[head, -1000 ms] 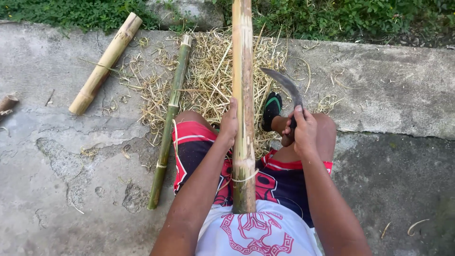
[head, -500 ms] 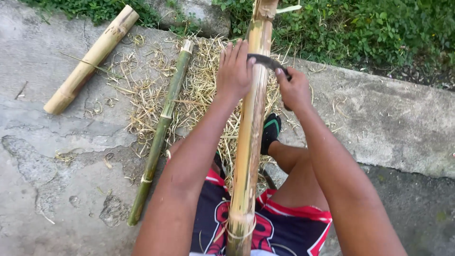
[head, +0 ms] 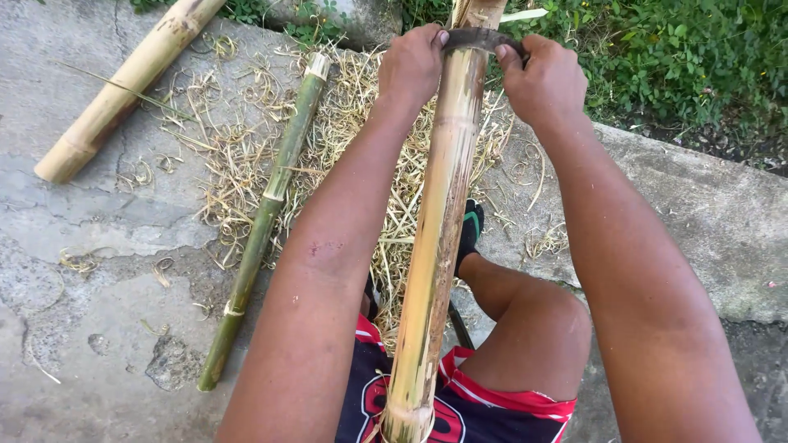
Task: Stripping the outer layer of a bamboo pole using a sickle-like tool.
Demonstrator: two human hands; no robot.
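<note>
A long yellow-green bamboo pole (head: 435,238) runs from my lap up and away, partly scraped bare. A dark curved blade (head: 480,38) lies across the pole near its far end. My left hand (head: 414,66) grips the blade's left end, pressed against the pole. My right hand (head: 543,78) grips the blade's right end, where the handle is hidden in my fist. Both arms are stretched forward on either side of the pole.
A thin green bamboo stick (head: 267,205) lies on the concrete to the left. A thick pale bamboo piece (head: 123,86) lies farther left. Dry shavings (head: 246,156) cover the ground under the pole. Grass (head: 681,57) grows beyond the concrete edge. My foot in a dark sandal (head: 469,230) rests below.
Both hands have slid the blade farther up the pole, away from my body. A second ago my right hand held the blade off the pole, near my knee.
</note>
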